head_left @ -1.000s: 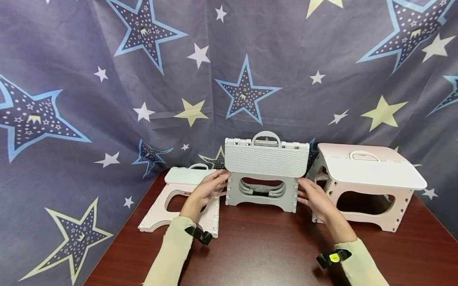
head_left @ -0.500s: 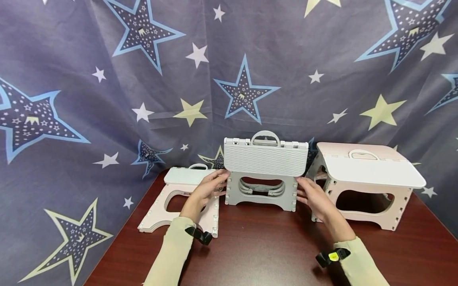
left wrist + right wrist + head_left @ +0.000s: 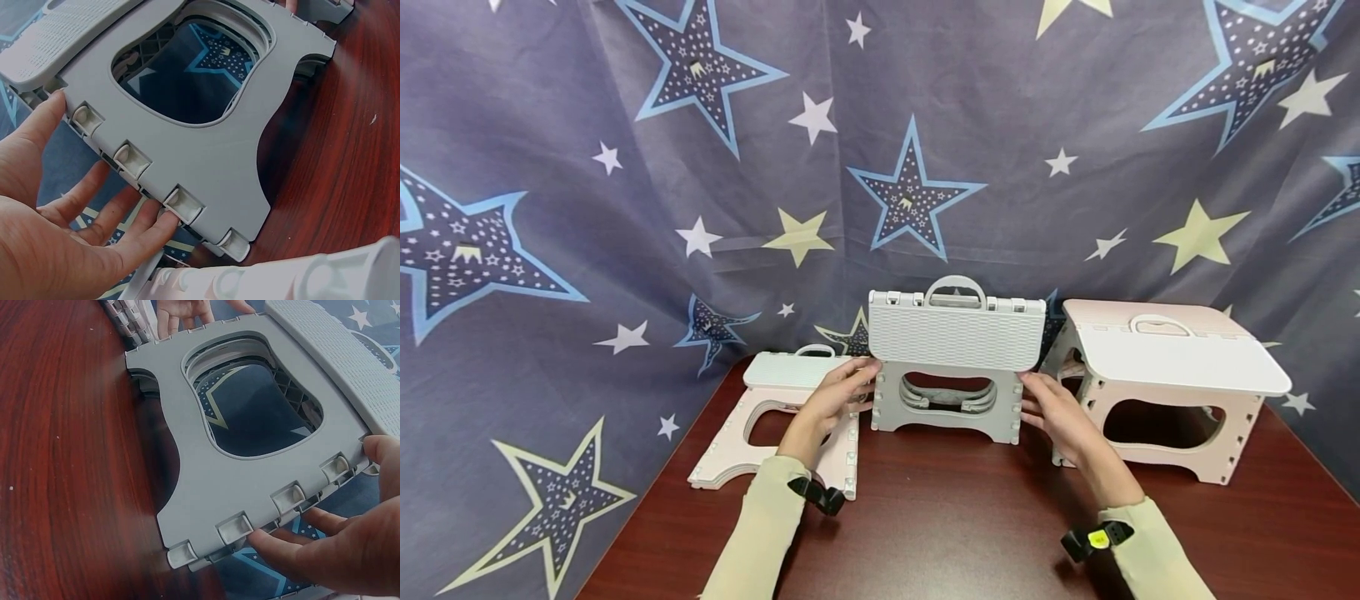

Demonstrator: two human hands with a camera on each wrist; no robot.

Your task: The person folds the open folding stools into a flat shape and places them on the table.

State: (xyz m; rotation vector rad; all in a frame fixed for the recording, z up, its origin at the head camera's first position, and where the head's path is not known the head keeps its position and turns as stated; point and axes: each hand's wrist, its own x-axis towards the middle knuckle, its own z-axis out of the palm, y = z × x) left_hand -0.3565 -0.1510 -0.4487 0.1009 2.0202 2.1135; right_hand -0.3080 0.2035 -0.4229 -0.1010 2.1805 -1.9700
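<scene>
A grey folding stool [image 3: 957, 340] with a woven-textured seat stands folded and upright on the table, its arched handle on top. My left hand [image 3: 831, 398] touches its left side edge. In the left wrist view, the thumb of that hand [image 3: 69, 250] is at the corner under the seat, and the loosely extended fingertips lie along the hinge notches. My right hand [image 3: 1063, 417] touches the opposite edge the same way. The right wrist view shows its thumb just below the seat and the fingers of the hand [image 3: 350, 550] along the stool's side panel [image 3: 203, 487].
To the left, a pink folding stool [image 3: 730, 446] with a pale seat lies folded, partly behind my left arm. On the right stands an unfolded pink-and-white stool [image 3: 1180, 362]. A star-patterned curtain [image 3: 760, 167] hangs behind the dark red table [image 3: 940, 525].
</scene>
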